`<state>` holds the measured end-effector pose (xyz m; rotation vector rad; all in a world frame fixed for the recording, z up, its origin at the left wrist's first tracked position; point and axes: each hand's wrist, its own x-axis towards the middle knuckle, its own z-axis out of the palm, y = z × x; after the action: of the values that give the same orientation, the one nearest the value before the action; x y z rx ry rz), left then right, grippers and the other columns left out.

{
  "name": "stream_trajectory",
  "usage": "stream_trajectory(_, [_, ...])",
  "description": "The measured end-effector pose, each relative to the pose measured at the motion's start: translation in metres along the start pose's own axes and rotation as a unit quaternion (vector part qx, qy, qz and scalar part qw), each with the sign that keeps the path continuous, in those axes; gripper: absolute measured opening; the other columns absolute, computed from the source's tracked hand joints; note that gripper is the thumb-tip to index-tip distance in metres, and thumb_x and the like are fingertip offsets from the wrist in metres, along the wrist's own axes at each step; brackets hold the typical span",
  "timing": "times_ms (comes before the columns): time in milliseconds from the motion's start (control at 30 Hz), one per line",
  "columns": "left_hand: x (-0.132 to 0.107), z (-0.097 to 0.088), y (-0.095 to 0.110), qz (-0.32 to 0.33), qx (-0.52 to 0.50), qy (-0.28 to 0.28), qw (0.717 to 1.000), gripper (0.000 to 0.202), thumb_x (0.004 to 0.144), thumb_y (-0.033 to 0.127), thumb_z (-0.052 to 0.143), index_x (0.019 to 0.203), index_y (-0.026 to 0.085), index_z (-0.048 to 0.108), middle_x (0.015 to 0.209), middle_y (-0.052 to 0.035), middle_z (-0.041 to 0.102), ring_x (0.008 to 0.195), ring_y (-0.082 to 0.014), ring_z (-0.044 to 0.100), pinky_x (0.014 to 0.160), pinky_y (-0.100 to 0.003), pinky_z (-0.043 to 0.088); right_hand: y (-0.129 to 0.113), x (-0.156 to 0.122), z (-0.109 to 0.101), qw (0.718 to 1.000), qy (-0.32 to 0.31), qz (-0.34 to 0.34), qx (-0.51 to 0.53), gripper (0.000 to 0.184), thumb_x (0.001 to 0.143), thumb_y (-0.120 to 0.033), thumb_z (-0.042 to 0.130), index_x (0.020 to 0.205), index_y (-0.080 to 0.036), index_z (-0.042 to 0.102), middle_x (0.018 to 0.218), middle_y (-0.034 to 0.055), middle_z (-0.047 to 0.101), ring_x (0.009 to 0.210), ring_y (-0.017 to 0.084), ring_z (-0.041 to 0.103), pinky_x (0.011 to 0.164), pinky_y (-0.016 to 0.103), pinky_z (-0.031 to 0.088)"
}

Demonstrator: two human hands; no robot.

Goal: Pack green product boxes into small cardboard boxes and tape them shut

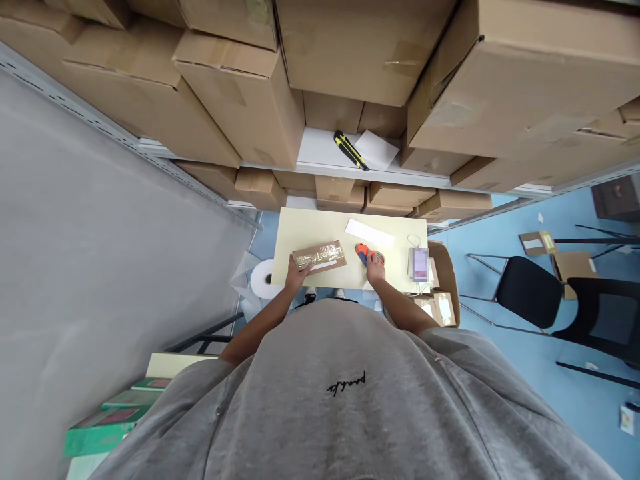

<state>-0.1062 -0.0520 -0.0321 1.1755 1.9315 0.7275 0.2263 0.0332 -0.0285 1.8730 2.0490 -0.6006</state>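
1 taped box (320,255) gripped by left hand (296,274); tape dispenser (361,251) clasped in right hand (376,269); shirt script (347,383) unclear.

A grey wall (100,220) rises at left; a shelf (314,152) stands beyond the table (296,230); chairs (530,292) stand on blue floor (480,233).

The left grip (297,274) holds a taped carton (324,255), the right grip (376,269) an orange tape dispenser (361,251).
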Motion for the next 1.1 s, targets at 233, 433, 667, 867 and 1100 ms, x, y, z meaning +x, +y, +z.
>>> stream_trajectory(233, [0.000,-0.008,0.017,-0.036,-0.139,-0.013,0.990,0.068,0.096,0.044,0.068,0.155,0.020,0.043,0.149,-0.0155,0.062,0.138,-0.0284,0.060,0.117,-0.043,0.049,-0.021,-0.009,-0.023,0.996,0.081,0.021,0.044,0.058,0.100,-0.023,0.039,0.157,-0.021,0.049,0.141,0.0174,0.059,0.131,0.032,0.055,0.112,0.047,0.044])
stream_trajectory(433, [0.002,-0.010,0.010,-0.063,-0.145,-0.036,0.987,0.061,0.104,0.051,0.051,0.156,0.021,0.041,0.156,-0.0120,0.058,0.143,-0.0230,0.056,0.118,-0.039,0.047,-0.089,0.003,-0.044,0.967,0.031,-0.078,0.240,0.053,0.107,-0.040,0.035,0.154,-0.026,0.054,0.135,0.0108,0.070,0.124,0.027,0.065,0.102,0.040,0.053])
stream_trajectory(667, [0.007,-0.010,0.000,-0.109,-0.112,-0.059,0.986,0.071,0.097,0.066,0.055,0.149,0.017,0.052,0.143,-0.0171,0.067,0.133,-0.0331,0.063,0.111,-0.047,0.049,-0.121,0.000,-0.043,0.959,-0.002,0.000,0.284,0.055,0.101,-0.042,0.054,0.152,-0.023,0.055,0.132,0.0072,0.075,0.117,0.027,0.071,0.096,0.037,0.057])
stream_trajectory(867, [0.003,-0.028,0.000,-0.110,-0.105,-0.044,0.987,0.075,0.097,0.074,0.046,0.147,0.019,0.055,0.140,-0.0171,0.069,0.135,-0.0356,0.061,0.110,-0.048,0.048,-0.135,-0.012,-0.047,0.960,-0.002,0.027,0.279,0.056,0.100,-0.046,0.057,0.152,-0.025,0.057,0.126,0.0060,0.077,0.111,0.027,0.074,0.091,0.037,0.058])
stream_trajectory(1100, [0.009,-0.068,0.023,-0.126,-0.019,0.021,0.992,0.065,0.099,0.072,0.044,0.135,0.019,0.056,0.124,-0.0170,0.074,0.122,-0.0350,0.069,0.098,-0.043,0.052,-0.161,-0.045,-0.057,0.945,0.118,0.015,0.306,0.060,0.101,-0.054,0.057,0.154,-0.025,0.054,0.133,0.0112,0.071,0.121,0.029,0.067,0.099,0.037,0.055])
